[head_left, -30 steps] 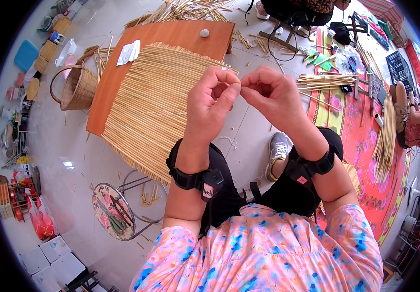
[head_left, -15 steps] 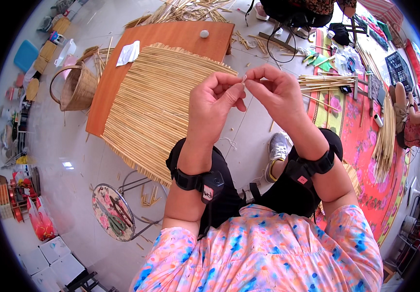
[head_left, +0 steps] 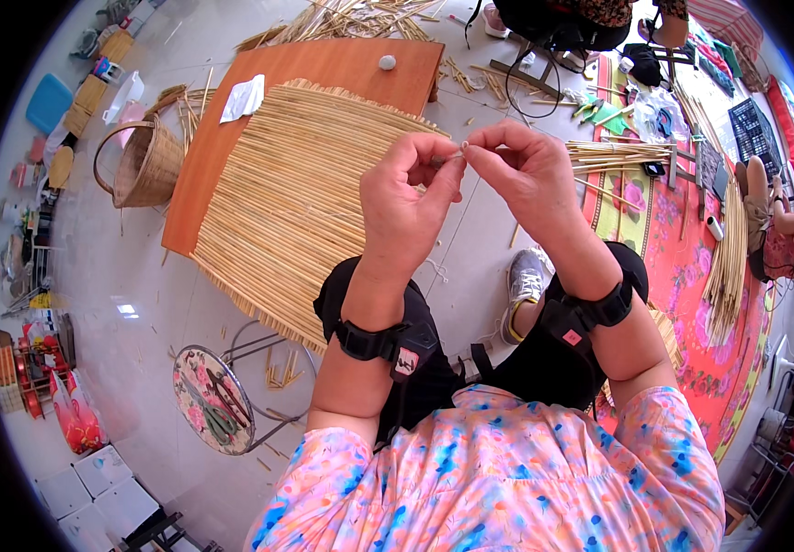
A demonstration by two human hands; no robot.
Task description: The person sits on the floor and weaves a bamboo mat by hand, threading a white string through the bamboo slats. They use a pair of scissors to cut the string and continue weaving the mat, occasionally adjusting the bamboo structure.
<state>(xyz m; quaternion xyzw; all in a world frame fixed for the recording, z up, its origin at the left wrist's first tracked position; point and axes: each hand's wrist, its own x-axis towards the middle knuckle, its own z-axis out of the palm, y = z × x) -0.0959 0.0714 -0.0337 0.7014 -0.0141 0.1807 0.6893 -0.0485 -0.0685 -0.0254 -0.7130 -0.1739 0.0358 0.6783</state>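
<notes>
1. Your left hand (head_left: 406, 198) and right hand (head_left: 532, 184) meet in the middle, thumb and forefinger of each pressed together on a thin piece of white string (head_left: 464, 147). Grip it with the fingertips only, so both ends of the pinch can be steered finely.

2. The string sits right between the two sets of fingers, above the floor and to the right of the reed-stalk mat (head_left: 291, 198). Most of it is hidden by your fingers, so I cannot tell whether a knot or just a small loop is there; feel for it before you put force on.

3. Let one hand anchor while the other does the fine work. Pulling hard with both at once would likely let such a thin string slip.

4. Rest your forearms near your knees if they tire; steadier wrists should make the tiny movements easier.

5. Mind the mat: it lies on the brown desk (head_left: 185, 225), its far right corner close behind your left hand in this view. Avoid brushing the stalk ends with your knuckles.

6. Watch the loose strand (head_left: 437, 269) below your hands so it doesn't snag. The green-handled scissors (head_left: 221, 424) are on the round stool (head_left: 191, 368), near left, should you want a clean end.
</notes>
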